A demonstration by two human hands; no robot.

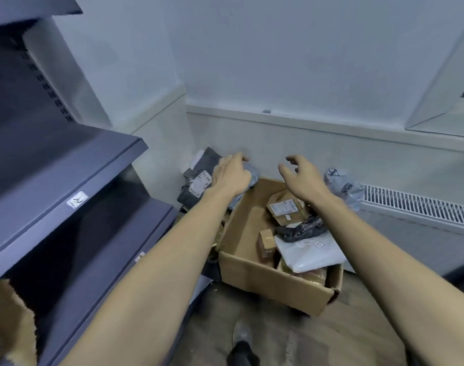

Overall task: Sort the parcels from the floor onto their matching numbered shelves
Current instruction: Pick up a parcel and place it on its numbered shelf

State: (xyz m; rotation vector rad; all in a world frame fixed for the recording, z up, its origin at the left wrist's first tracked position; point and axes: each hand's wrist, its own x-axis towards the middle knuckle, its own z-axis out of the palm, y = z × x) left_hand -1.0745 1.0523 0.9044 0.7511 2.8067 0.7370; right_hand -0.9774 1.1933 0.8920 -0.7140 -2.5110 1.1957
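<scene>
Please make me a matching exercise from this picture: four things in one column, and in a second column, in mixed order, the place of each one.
Things:
1. white flat parcel
2. small brown box
3. dark grey bag with label
4. clear printed bag

Places:
A. on the floor, right of the cardboard box
B. inside the box, at its right side
C. on the floor, left of the box, in the corner
D. inside the box, left of the white parcel

Pairs: 1-B, 2-D, 3-C, 4-A
</scene>
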